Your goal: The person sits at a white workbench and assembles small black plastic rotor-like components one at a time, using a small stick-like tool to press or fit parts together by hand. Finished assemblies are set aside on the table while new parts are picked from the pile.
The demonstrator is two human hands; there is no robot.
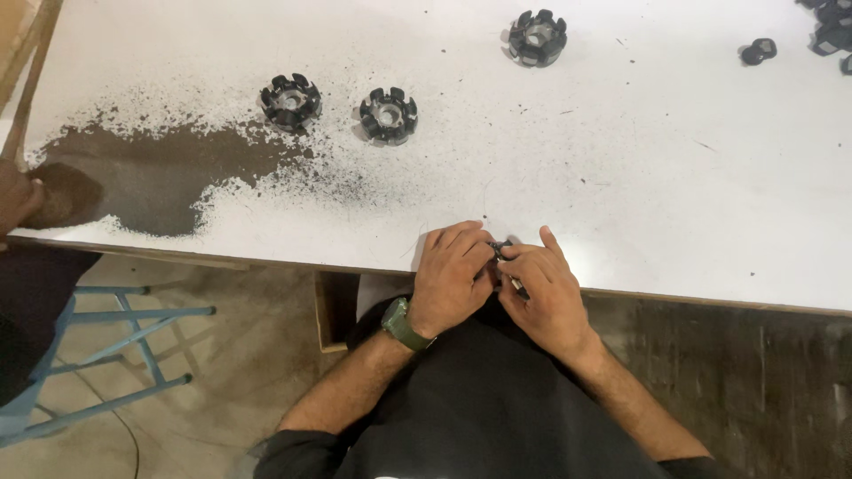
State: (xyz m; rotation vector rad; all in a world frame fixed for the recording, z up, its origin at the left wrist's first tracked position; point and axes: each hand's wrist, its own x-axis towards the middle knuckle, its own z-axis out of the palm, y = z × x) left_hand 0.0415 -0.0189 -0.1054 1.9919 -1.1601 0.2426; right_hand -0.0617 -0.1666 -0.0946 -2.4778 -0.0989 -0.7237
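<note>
Head view, looking down on a white desk (621, 177) from the near edge.

Left hand (451, 277): at the near desk edge, knuckles up, fingers curled together onto a small dark part (502, 247). Green watch (401, 325) on that wrist.

Right hand (543, 288): just beside the left, touching it at the fingertips. Fingers closed on the same part from the other side; a thin dark piece shows under the thumb, too small to tell what it is.

Part: held between both hands, right at the desk edge, mostly hidden by the fingers. Shape cannot be made out beyond small, dark and metallic-looking.

On the desk, well apart from the hands:
- two black round rotors with grey centres, one at far left (290, 102), one just to its right (388, 115), lying flat;
- a third rotor (537, 38) farther back, near the far edge;
- a small black piece (758, 51) and a cluster of black pieces (832, 31) in the far right corner, partly cut off by the frame.

Dark powder (151, 173) spread thick at the left of the desk, thinning to specks around the two nearer rotors.

Another person's hand (18, 197) rests at the desk's left edge. Blue stool (106, 341) on the floor below it.
</note>
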